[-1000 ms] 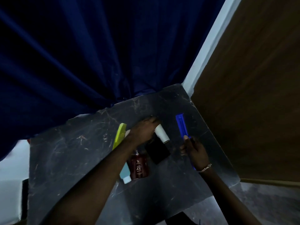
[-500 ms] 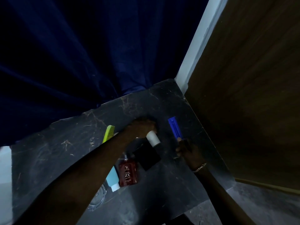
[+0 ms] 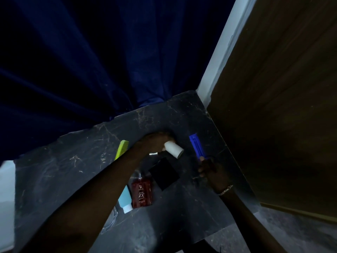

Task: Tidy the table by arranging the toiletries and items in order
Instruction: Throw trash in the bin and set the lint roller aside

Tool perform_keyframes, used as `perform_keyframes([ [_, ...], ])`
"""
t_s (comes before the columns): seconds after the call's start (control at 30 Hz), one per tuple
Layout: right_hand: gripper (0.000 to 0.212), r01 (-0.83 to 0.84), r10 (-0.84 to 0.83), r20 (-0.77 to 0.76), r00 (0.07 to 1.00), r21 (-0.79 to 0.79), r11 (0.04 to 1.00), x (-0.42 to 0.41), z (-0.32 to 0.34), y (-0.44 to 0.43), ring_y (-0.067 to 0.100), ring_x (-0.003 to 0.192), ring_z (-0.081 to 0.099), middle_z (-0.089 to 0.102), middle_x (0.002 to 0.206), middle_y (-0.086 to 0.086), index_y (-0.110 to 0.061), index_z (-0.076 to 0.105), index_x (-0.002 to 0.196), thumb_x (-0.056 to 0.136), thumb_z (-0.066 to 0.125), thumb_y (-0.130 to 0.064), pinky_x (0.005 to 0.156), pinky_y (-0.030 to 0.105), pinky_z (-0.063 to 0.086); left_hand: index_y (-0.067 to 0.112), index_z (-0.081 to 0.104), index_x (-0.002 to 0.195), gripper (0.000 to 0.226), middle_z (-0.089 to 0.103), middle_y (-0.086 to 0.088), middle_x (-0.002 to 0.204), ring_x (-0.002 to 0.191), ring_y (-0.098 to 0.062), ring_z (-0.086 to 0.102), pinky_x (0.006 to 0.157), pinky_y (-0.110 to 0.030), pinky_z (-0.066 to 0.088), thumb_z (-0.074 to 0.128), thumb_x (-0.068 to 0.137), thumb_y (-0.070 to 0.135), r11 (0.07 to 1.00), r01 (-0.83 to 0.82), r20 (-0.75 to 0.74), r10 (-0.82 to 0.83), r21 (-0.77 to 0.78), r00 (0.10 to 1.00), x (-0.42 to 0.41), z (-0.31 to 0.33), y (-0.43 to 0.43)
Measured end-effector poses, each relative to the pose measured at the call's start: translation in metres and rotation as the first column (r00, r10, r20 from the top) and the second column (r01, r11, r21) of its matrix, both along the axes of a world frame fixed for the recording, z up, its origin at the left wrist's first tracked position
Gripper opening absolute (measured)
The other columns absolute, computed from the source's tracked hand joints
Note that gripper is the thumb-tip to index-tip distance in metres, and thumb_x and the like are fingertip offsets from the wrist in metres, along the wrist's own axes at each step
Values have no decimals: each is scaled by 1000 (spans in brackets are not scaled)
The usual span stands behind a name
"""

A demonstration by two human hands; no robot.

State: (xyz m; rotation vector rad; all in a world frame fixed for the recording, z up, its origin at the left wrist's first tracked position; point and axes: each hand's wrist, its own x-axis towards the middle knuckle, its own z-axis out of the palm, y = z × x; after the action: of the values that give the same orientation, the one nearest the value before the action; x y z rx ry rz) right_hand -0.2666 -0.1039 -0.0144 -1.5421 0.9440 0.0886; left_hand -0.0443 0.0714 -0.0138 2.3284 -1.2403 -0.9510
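head view of a dark marble-patterned tabletop (image 3: 54,172) bearing the toiletries, with both bare hands over its far right part. the left hand (image 3: 155,143) is closed around a white cylindrical container (image 3: 174,149), which lies tilted with its free end pointing toward the right; the fingers wrap its far end and hide it. the right hand (image 3: 207,168) pinches the near end of a blue plastic comb (image 3: 197,146), whose length runs away from the person toward the far right corner of the table; a gold chain bracelet (image 3: 226,189) circles that wrist. between the 2 hands lies a flat black square object (image 3: 164,173), just beside the white container; whether they touch cannot be told. nearer the person lies a dark red rectangular bottle with a printed label (image 3: 142,194), flat on the table, and just beside it on the left a light blue tube with a white cap (image 3: 125,199), partly hidden by the left forearm. a yellow-green plastic comb (image 3: 121,149) lies farther left, its near end also covered by that forearm. a clear glass item (image 3: 109,221) shows faintly near the front edge, too dim to identify. a dark blue curtain (image 3: 91,61) hangs along the far edge of the table, and a brown wooden panel (image 3: 282,106) closes the right edge, near the blue comb. the left half of the tabletop is bare.
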Motion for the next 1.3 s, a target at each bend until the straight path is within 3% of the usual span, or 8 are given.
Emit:
perform_keyframes([
  [0.2,40,-115,116,-4,993,-172,978,-15,14,8,1,45,58,64,59,1,0,65,87,95,59,-39,45,10,42,17,56,146,61,57,-8,145,130,-26,55,111,-34,43,72,88,7,989,-139,3,139,-48,990,-15,37,23],
  [0.37,30,-292,309,-34,951,-437,851,-26,34,15,9,60,64,63,59,-4,-25,58,81,94,52,-51,60,24,43,25,55,146,63,55,-1,147,130,-23,56,109,-34,45,75,88,12,953,-264,42,273,-152,961,-41,56,60],
  [0.5,19,-299,398,59,915,-564,770,-34,47,29,-9,61,58,56,61,-16,-38,55,92,91,54,-57,59,4,38,25,54,148,66,58,1,139,126,-22,57,108,-38,47,76,88,11,921,-339,18,349,-193,937,-63,65,92],
  [0.67,23,-334,516,93,851,-663,670,-43,64,54,-21,73,56,56,70,-23,-32,60,99,90,60,-53,62,-4,35,28,49,150,67,56,2,141,126,-20,52,107,-38,45,75,89,16,903,-365,28,381,-227,924,-86,75,126],
  [0.9,23,-430,646,10,763,-739,519,-47,91,65,-4,54,47,46,57,-16,-26,61,83,89,64,-48,56,3,31,30,56,133,52,60,8,130,110,-10,56,85,-25,45,75,87,14,863,-423,-10,437,-277,899,-108,88,164],
  [1.03,31,-504,721,-72,689,-763,406,-41,108,65,14,70,66,68,77,-3,-24,69,98,89,61,-53,62,28,48,28,58,135,54,59,9,134,117,-10,55,92,-26,44,74,87,8,857,-414,-12,432,-306,902,-114,99,178],
  [1.17,51,-557,723,-202,661,-778,291,-38,122,74,11,73,66,69,83,-7,-29,66,103,81,47,-70,64,30,52,22,59,140,56,57,5,135,121,-14,55,101,-31,47,72,88,5,881,-360,18,383,-307,923,-120,110,188],
  [1.3,48,-549,715,-189,674,-775,313,-32,133,91,12,69,66,70,76,-5,-32,68,105,81,50,-70,59,27,48,26,59,141,54,55,11,133,118,-12,53,96,-31,47,73,90,12,859,-403,1,425,-316,905,-127,119,199],
])
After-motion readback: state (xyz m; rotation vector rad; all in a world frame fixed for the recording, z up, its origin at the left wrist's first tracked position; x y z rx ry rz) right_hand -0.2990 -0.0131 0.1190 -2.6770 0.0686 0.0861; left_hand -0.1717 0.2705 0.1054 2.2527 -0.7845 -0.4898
